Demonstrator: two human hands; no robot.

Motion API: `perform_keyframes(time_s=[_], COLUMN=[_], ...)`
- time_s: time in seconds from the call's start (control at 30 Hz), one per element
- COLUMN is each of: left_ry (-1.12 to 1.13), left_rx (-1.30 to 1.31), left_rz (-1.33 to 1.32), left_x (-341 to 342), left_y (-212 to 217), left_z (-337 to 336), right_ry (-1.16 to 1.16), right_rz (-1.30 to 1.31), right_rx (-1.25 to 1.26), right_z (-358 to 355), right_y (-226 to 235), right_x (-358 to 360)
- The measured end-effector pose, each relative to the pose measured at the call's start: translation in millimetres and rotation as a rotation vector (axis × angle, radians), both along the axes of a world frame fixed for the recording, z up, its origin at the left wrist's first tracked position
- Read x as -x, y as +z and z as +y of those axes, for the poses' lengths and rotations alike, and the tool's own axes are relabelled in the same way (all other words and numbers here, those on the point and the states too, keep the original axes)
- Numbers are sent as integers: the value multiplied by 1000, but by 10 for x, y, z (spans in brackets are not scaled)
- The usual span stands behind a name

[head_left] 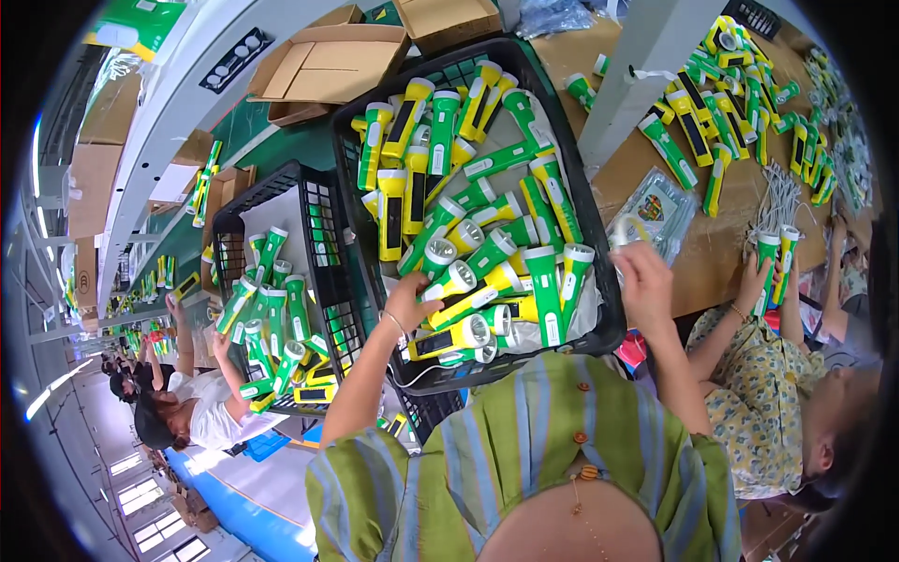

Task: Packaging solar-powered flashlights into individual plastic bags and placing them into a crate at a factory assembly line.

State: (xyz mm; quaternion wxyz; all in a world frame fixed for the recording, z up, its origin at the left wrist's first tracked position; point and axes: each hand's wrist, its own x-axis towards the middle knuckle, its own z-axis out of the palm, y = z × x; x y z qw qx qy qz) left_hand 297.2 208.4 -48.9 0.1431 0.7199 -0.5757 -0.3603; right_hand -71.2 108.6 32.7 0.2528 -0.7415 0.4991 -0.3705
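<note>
A black plastic crate [611,323] stands in front of me, heaped with green and yellow flashlights; some show a dark panel along the side. My left hand [405,307] reaches in at its near left, fingers curled round the body of a green flashlight [455,278] whose clear lens end points right. My right hand [646,281] is raised at the crate's right edge, its fingers pinched together. A white looped cord [630,225] shows at those fingertips and appears to be held by them.
Left of the crate stands a smaller black basket [323,239] of flashlights, where a co-worker's hand reaches in. Open cardboard boxes [337,66] lie behind. A metal post [623,89] rises at right, beside a brown table [688,276] with piled flashlights, white cords and a second co-worker.
</note>
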Motion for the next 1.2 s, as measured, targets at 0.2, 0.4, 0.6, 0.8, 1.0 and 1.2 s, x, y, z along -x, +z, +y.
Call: perform_keyframes(time_s=[0.2, 0.4, 0.6, 0.8, 1.0, 1.2], left_ry=[196, 237, 233, 73, 59, -67], left_rx=[-109, -167, -315, -353, -299, -107], left_rz=[863, 1684, 1853, 1627, 1506, 1043], left_x=[67, 1046, 1493, 1558, 1573, 1668], left_y=[308, 692, 732, 749, 691, 650], left_z=[-154, -352, -527, -634, -566, -579], right_ry=[321, 313, 323, 317, 371, 443], right_rz=[-176, -234, -279, -326, -318, -322], right_rx=[-172, -241, -153, -198, -280, -342], right_z=[276, 232, 193, 194, 222, 212], right_y=[12, 129, 56, 71, 98, -3], right_x=[-412, -422, -229, -139, -80, -42])
